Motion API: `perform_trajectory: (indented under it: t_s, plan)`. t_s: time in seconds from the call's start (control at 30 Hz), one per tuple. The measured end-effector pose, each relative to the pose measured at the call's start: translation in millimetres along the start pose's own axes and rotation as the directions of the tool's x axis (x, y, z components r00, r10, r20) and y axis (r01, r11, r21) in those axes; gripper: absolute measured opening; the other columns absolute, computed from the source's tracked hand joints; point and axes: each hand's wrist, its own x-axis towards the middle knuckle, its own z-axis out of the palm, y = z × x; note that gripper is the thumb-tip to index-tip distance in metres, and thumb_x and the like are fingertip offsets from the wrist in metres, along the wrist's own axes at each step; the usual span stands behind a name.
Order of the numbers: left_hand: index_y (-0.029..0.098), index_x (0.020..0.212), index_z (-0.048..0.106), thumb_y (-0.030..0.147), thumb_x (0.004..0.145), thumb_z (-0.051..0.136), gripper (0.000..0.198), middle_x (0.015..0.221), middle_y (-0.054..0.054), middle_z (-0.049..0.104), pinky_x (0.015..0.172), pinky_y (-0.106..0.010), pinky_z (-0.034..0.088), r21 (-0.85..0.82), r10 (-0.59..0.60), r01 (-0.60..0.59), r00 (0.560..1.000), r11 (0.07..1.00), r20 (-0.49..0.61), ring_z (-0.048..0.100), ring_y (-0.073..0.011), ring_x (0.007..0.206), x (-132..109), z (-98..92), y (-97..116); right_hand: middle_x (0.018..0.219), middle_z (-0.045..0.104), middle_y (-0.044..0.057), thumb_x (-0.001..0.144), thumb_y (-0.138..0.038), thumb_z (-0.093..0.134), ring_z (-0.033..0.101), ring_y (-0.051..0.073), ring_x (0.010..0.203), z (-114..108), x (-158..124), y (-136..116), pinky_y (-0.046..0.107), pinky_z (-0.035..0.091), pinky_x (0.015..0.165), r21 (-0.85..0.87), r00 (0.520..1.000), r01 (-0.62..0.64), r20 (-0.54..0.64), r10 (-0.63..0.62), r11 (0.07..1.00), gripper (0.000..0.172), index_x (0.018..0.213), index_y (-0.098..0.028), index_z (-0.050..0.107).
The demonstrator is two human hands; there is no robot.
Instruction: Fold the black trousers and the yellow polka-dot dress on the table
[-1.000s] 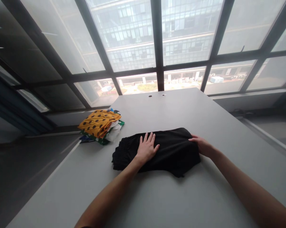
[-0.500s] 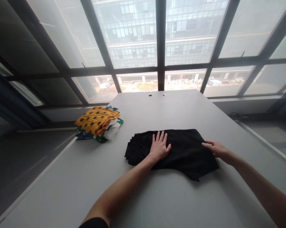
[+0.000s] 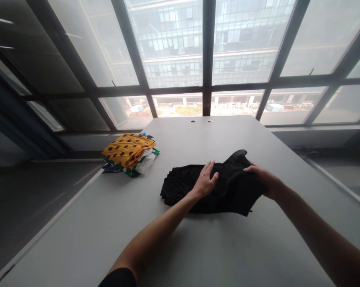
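Black shorts (image 3: pixel 186 175) with a gathered elastic waistband lie folded on the white table, waistband to the left. My left hand (image 3: pixel 206 181) rests on the middle of the cloth, fingers stretched out and the thumb apart. At the right end, my right hand (image 3: pixel 265 179) grips the leg edge, thumb on top and the other fingers hidden beneath. That end is lifted off the table and bends upward, with one corner sticking up at the far side.
A pile of folded cloths (image 3: pixel 129 151), topped by a yellow one with black dots, sits at the table's left edge. The white table (image 3: pixel 180 139) reaches to the large windows. Two small round holes are near its far edge.
My right hand has taken hold of the shorts' right end and raised it, moving it slightly left. My left hand stays on the cloth. The view has shifted a little.
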Motion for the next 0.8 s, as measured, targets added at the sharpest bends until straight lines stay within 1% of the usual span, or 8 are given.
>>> perform_trajectory:
  t_s: [0.1,0.23,0.37,0.47,0.53,0.6,0.67,0.8]
  plan:
    - [0.021,0.158,0.046,0.042,0.105,0.042,0.057,0.16,-0.011,0.049,0.117,-0.044,0.045,-0.392,-0.171,0.173,0.985,0.903,0.04,0.049,-0.0271,0.145,-1,-31.6,11,0.062,0.055,-0.007,0.081,-0.025,0.062,0.051,0.011,0.045,54,0,-30,0.02,0.043,0.045,-0.02,0.998,0.025,0.057,-0.024,0.999,0.075,0.154,-0.029,0.044]
    - [0.025,0.153,0.051,0.051,0.105,0.041,0.055,0.134,-0.009,0.069,0.088,-0.037,0.062,-0.778,-0.346,0.376,0.913,0.503,0.217,0.073,-0.024,0.108,-12,-88.0,6,0.072,0.063,-0.005,0.081,-0.018,0.062,0.048,0.008,0.045,136,17,-36,0.017,0.038,0.041,-0.042,0.976,0.09,0.2,-0.08,0.995,0.086,0.162,-0.027,0.036]
    - [0.021,0.133,0.063,0.052,0.104,0.045,0.046,0.079,-0.002,0.07,0.054,-0.031,0.06,-0.835,-0.483,0.481,0.817,0.268,0.316,0.069,-0.0194,0.057,-32,-128.1,-18,0.082,0.068,-0.001,0.081,-0.012,0.061,0.053,0.008,0.047,215,38,3,0.019,0.043,0.042,-0.112,0.929,0.184,0.345,-0.135,0.977,0.093,0.166,-0.023,0.027]
    - [0.014,0.104,0.068,0.053,0.102,0.048,0.045,0.061,-0.003,0.063,0.046,-0.032,0.056,-0.782,-0.585,0.599,0.701,0.171,0.409,0.066,-0.0222,0.048,-50,-140.2,-40,0.077,0.066,-0.002,0.08,-0.013,0.064,0.059,0.012,0.047,251,44,40,0.022,0.047,0.041,-0.185,0.881,0.214,0.461,-0.108,0.959,0.101,0.168,-0.019,0.015]
    - [0.013,0.095,0.067,0.055,0.102,0.047,0.047,0.061,-0.006,0.065,0.047,-0.035,0.058,-0.724,-0.596,0.684,0.619,0.09,0.512,0.069,-0.0259,0.052,-58,-142.2,-50,0.076,0.066,-0.002,0.082,-0.017,0.064,0.063,0.015,0.049,256,45,58,0.024,0.049,0.042,-0.224,0.842,0.247,0.532,-0.094,0.943,0.097,0.167,-0.017,0.018]
    - [0.012,0.098,0.067,0.05,0.102,0.051,0.042,0.064,-0.008,0.069,0.049,-0.037,0.06,-0.708,-0.589,0.702,0.603,0.073,0.537,0.07,-0.0266,0.054,-62,-140.7,-57,0.078,0.068,-0.001,0.085,-0.019,0.061,0.064,0.015,0.051,245,47,66,0.024,0.051,0.046,-0.239,0.819,0.329,0.554,-0.15,0.914,0.079,0.16,-0.017,0.037]
    - [0.013,0.111,0.067,0.033,0.097,0.061,0.025,0.073,-0.006,0.073,0.053,-0.034,0.061,-0.76,-0.589,0.628,0.683,0.17,0.432,0.072,-0.0236,0.058,-61,-137.0,-60,0.081,0.071,0.001,0.088,-0.019,0.055,0.066,0.015,0.058,224,52,65,0.026,0.054,0.056,-0.275,0.828,0.453,0.482,-0.286,0.848,0.054,0.142,-0.017,0.06]
    - [0.019,0.139,0.059,0.008,0.087,0.063,0.053,0.101,-0.007,0.079,0.073,-0.032,0.064,-0.786,-0.541,0.474,0.813,0.398,0.216,0.076,-0.0211,0.08,-54,-133.9,-62,0.105,0.076,0.007,0.093,-0.021,0.05,0.071,0.02,0.097,178,73,55,0.035,0.055,0.094,-0.503,0.803,0.575,0.196,-0.562,0.645,0.036,0.119,-0.019,0.074]
